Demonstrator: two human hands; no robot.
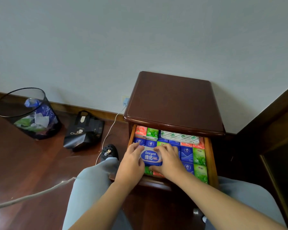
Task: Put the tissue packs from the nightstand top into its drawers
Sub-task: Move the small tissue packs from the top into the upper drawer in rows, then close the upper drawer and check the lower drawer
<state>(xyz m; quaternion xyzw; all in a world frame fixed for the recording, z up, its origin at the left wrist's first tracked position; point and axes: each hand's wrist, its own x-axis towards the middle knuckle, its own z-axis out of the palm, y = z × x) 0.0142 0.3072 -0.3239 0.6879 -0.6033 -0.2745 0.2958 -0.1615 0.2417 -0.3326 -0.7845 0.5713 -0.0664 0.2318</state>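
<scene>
Nightstand: a dark red-brown wooden nightstand (173, 103) stands against the pale wall, right of centre, its top bare.
Drawer: the top drawer (210, 156) is pulled out toward you and packed with small blue, green and orange tissue packs (199, 155); a long white-and-green pack (179, 136) lies across them at the far side.
Deeyeo pack: a blue-and-white Deeyeo tissue pack (150, 156) lies on top of the small packs, toward the drawer's left side.
Your left hand (131, 163): it grips the pack's left edge, fingers curled over the far corner.
Your right hand (169, 159): its fingers spread over the pack's right side and the thumb hooks its near edge.
Floor, left: a black mesh wastebasket (28, 113) with scraps, a black gift bag (84, 131), and a white charger cable (110, 131) running to a wall plug.
</scene>
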